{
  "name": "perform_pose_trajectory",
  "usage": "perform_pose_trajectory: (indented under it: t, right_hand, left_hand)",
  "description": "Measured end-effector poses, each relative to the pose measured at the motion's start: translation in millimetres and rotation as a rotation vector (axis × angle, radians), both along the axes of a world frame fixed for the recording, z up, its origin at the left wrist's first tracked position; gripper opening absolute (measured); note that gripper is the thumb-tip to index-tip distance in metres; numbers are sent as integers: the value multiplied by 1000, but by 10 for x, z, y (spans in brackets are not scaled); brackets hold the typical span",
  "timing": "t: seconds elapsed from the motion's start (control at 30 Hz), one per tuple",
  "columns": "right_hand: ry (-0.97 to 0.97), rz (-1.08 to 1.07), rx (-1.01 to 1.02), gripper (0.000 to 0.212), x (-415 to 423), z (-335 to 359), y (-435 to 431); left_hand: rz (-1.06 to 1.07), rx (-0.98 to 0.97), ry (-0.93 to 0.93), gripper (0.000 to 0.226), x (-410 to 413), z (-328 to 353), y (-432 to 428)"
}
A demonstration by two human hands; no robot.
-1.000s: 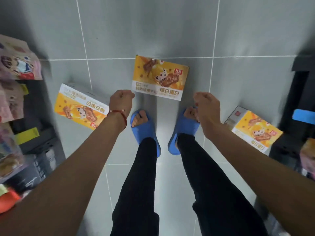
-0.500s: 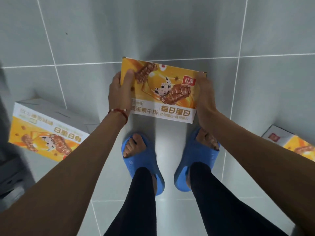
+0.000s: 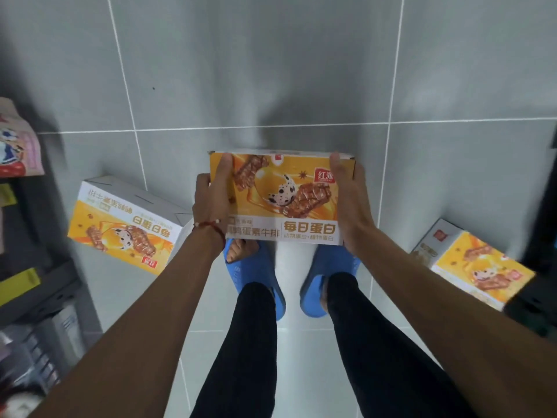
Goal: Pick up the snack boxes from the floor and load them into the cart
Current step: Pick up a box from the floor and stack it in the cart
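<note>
I see the left hand (image 3: 211, 200) and the right hand (image 3: 352, 206) gripping one snack box (image 3: 283, 197) in the middle of the frame, held above the feet with its orange printed face turned up toward the camera. Each hand clamps one short side: the left thumb lies flat on the printed face near the box's upper left corner, the right thumb lies along its right edge, and the remaining fingers curl behind the box, where I cannot see them. A red string bracelet (image 3: 211, 232) sits on the left wrist. Below the box, two blue slippers (image 3: 250, 285) stand on the grey tiled floor (image 3: 271, 70). A second snack box (image 3: 120, 233) lies on the floor at the middle left of the frame, just beside the left forearm, its print upside down to me. A third snack box (image 3: 470, 267) lies on the floor at the middle right, tilted and blurred. A dark shelf (image 3: 36, 285) with snack packets runs down the left edge.
</note>
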State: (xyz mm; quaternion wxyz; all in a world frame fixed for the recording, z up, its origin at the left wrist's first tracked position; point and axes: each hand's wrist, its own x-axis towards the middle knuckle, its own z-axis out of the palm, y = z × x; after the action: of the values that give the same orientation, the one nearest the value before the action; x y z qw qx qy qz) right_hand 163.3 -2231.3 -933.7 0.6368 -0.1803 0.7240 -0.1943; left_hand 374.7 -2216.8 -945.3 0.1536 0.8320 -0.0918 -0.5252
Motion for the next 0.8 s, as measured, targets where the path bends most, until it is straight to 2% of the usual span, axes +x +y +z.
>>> perform_pose_trajectory:
  t: [0.03,0.13,0.27,0.43,0.57,0.63,0.73,0.8]
  right_hand:
    - [23,-5,-11,28,-5,182,21]
    - [60,-46,3,52,-14,783,85]
    - [45,-131,31,31,-42,1604,181]
    - [93,-119,-9,49,55,2831,361]
    - [47,-88,-78,50,123,3672,496]
    - [31,-52,-129,51,159,4039,560]
    - [-5,5,-189,52,220,4502,664]
    - [-23,54,-218,51,240,4744,733]
  left_hand:
    - [29,15,14,108,1,152,27]
    - [75,34,31,115,-34,681,73]
    - [128,46,38,100,-60,1434,161]
    - [244,19,90,83,22,2570,357]
    - [296,-49,190,83,132,3464,568]
    - [314,-84,213,67,165,3879,665]
    - [329,-137,232,16,220,4417,787]
    - [338,-176,257,12,253,4746,860]
